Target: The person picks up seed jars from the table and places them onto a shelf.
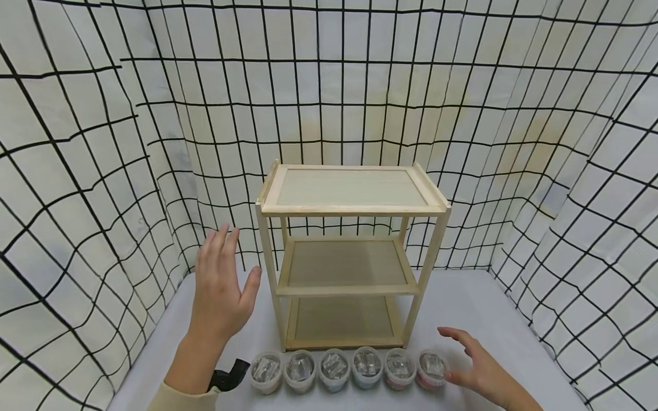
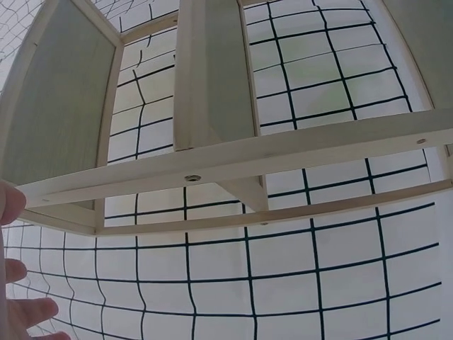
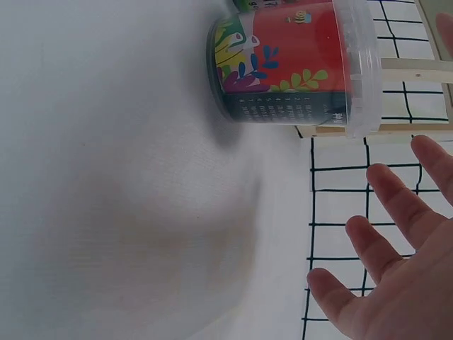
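Note:
A three-tier wooden shelf (image 1: 349,210) stands upright in the middle of the table. Along its front runs a row of several small lidded tubs with clear lids, the rightmost tub (image 1: 432,368) showing a reddish tint. In the right wrist view that tub (image 3: 290,67) has a red printed label. My right hand (image 1: 480,368) is just beside it, fingers spread; contact cannot be told. Left of the shelf, my left hand (image 1: 221,285) is raised with straight fingers, holding nothing. The left wrist view shows its fingertips (image 2: 32,312) near a shelf post (image 2: 304,152).
White walls (image 1: 360,85) with a black grid enclose the table (image 1: 473,302) at the back and both sides. A black strap (image 1: 231,375) shows at the left wrist, close to the leftmost tub (image 1: 266,371).

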Tool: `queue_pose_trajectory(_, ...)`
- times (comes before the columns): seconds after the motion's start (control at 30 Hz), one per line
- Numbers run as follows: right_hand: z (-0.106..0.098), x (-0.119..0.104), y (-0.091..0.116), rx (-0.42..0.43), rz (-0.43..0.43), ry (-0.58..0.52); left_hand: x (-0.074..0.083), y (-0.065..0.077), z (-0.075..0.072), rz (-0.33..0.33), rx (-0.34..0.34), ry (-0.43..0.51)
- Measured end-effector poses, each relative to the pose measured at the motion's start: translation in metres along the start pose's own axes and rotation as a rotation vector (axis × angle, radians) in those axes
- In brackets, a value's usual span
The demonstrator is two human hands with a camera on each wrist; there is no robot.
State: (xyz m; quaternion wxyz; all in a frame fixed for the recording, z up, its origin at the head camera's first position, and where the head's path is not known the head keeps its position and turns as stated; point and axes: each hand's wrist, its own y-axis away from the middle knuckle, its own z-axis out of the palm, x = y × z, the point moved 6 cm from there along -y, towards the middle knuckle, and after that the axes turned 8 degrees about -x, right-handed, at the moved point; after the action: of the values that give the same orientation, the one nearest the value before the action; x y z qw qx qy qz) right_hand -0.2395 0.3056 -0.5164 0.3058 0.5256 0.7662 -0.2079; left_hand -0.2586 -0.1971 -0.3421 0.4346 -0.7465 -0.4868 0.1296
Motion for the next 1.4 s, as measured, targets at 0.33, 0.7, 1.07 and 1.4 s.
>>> queue_pose_trajectory(0.33, 0.008, 0.005, 0.000, -0.107, 0.037, -0.076, 0.011, -0.015, -0.010, 0.090, 0.104, 0.017)
queue_pose_trajectory(0.7, 0.018, 0.006, 0.002, -0.125, 0.029, -0.089, 0.019, -0.033, -0.020, 0.124, 0.147, 0.010)
queue_pose_trajectory(1.07, 0.027, 0.009, 0.000, -0.170, 0.053, -0.143, 0.029, -0.051, -0.025, 0.161, 0.151, 0.012)
queue_pose_trajectory(1.4, 0.031, 0.015, -0.002, -0.213, 0.019, -0.186, 0.041, -0.066, -0.025, 0.229, 0.192, 0.052)
